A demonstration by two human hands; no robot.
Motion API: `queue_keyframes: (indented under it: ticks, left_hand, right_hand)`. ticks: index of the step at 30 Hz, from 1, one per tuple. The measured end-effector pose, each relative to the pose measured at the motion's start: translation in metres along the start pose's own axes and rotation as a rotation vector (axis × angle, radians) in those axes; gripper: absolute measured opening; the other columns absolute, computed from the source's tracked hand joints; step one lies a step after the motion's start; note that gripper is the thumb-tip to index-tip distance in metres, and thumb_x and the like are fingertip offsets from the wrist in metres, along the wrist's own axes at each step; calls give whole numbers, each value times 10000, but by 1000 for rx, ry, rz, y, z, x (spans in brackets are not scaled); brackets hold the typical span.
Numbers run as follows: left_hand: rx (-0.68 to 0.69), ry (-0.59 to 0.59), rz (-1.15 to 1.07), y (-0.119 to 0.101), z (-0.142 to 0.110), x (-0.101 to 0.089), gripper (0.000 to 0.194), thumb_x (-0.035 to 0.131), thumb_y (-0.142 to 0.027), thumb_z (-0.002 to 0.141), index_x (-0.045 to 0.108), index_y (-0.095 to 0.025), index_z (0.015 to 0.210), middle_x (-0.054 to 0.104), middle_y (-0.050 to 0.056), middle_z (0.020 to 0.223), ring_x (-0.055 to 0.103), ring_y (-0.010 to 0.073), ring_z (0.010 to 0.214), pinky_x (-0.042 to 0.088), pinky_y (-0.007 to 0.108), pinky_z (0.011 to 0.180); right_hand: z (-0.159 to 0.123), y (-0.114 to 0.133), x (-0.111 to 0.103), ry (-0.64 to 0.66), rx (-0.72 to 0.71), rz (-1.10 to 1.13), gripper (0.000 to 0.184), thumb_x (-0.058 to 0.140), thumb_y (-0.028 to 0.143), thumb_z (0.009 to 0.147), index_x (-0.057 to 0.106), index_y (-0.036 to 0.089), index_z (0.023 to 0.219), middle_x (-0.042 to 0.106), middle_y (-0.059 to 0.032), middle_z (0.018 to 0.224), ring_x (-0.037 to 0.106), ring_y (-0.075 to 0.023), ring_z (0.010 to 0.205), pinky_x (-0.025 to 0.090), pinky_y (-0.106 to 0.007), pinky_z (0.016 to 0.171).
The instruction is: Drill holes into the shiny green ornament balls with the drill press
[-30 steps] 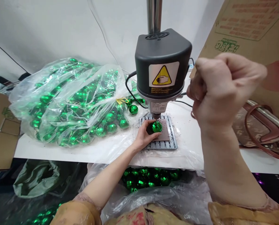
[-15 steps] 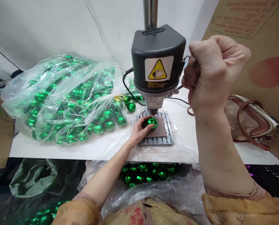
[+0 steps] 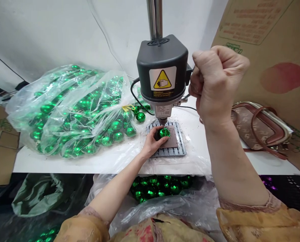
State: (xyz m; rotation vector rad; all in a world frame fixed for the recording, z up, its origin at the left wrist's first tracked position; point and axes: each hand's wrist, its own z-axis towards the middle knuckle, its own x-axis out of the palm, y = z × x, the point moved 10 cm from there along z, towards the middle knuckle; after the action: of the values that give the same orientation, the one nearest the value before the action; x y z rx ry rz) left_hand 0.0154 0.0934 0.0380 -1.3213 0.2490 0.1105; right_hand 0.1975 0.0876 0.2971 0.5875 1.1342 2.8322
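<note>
My left hand (image 3: 152,142) is closed round the side of a shiny green mirror ball (image 3: 164,133), fingers at its back and thumb at its front. The ball sits on a brown square board (image 3: 172,141) over a grey slotted base plate (image 3: 181,148). Directly above it is the chuck of a black bench drill (image 3: 162,67), which carries a yellow warning label. Beside the drill's right side, my right hand (image 3: 216,82) is raised in a fist round the end of the drill's feed lever (image 3: 186,98); most of the grip is hidden behind the fingers.
A clear plastic bag (image 3: 71,114) full of green balls lies at the left, with a loose green ball (image 3: 140,117) near its tied neck. An open bag of green balls (image 3: 155,188) is below the table edge. A handbag (image 3: 258,126) and a cardboard box (image 3: 265,43) stand right.
The drill head has come down lower relative to its column in view, or the view has shifted; which, I cannot tell. My right hand appears further left. My left hand keeps hold of the ball.
</note>
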Motion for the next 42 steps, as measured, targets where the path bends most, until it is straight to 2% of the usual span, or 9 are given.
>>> queue_keyframes:
  ticks: [3, 11, 16, 20, 24, 26, 33, 37, 42]
  left_hand:
    - [-22, -3, -20, 7, 0, 0, 537, 820, -405, 757, 631, -194, 1213, 690, 102, 1149, 660, 259, 1056, 523, 419, 973]
    - [-23, 22, -32, 13, 2, 1, 544, 829, -406, 748, 618, -205, 1207, 676, 99, 1179, 638, 259, 1083, 499, 426, 999]
    - [-20, 25, -33, 16, 1, 2, 543, 825, -424, 754, 613, -205, 1203, 659, 106, 1199, 625, 271, 1121, 486, 435, 1020]
    - [-23, 33, -42, 16, 1, 2, 529, 817, -420, 765, 605, -212, 1202, 651, 103, 1204, 616, 271, 1127, 483, 435, 1018]
    - [-22, 34, -47, 15, 0, 2, 522, 819, -420, 765, 606, -218, 1196, 654, 95, 1185, 615, 265, 1115, 477, 438, 1022]
    - [-18, 35, -53, 14, 0, 2, 521, 819, -421, 765, 607, -218, 1195, 655, 93, 1181, 615, 265, 1117, 476, 438, 1023]
    - [-17, 38, -52, 15, 0, 3, 514, 817, -421, 769, 604, -215, 1189, 653, 95, 1190, 617, 266, 1122, 480, 432, 1021]
    - [-19, 36, -43, 16, 0, 2, 514, 817, -415, 768, 605, -216, 1191, 650, 96, 1199, 618, 270, 1135, 478, 433, 1028]
    - [-22, 15, -54, 17, 0, 1, 514, 831, -413, 751, 618, -221, 1177, 659, 91, 1188, 622, 269, 1136, 483, 430, 1028]
  right_hand:
    - [-7, 3, -4, -6, -67, -18, 424, 603, 152, 794, 327, 217, 479, 315, 73, 408, 251, -36, 369, 202, -264, 401]
    - [-48, 13, -21, -66, -245, -35, 512, 615, 181, 832, 220, 191, 505, 213, 63, 461, 280, -33, 400, 193, -268, 451]
    - [-56, 14, -16, 41, -270, 12, 502, 566, 140, 858, 166, 164, 554, 260, 54, 470, 299, -11, 421, 185, -247, 469]
    - [-59, 15, -17, 79, -306, 14, 524, 575, 190, 864, 167, 163, 537, 241, 49, 462, 290, -20, 424, 203, -253, 454]
    - [-59, -1, -20, 109, -219, -31, 581, 569, 281, 880, 154, 172, 488, 197, 46, 445, 239, -32, 422, 203, -277, 436]
    - [-60, -6, -21, 123, -220, -29, 598, 569, 308, 879, 149, 178, 474, 183, 49, 444, 230, -35, 414, 196, -283, 428]
    - [-77, 10, -29, 35, -581, 47, 480, 571, 140, 809, 180, 178, 534, 286, 62, 458, 294, -36, 378, 220, -256, 395]
    - [-80, 10, -28, 38, -619, 52, 467, 554, 91, 782, 164, 185, 543, 250, 69, 447, 276, -41, 360, 232, -253, 375]
    - [-82, 8, -32, 52, -612, 45, 453, 564, 124, 758, 170, 187, 543, 241, 71, 431, 253, -49, 343, 243, -269, 374]
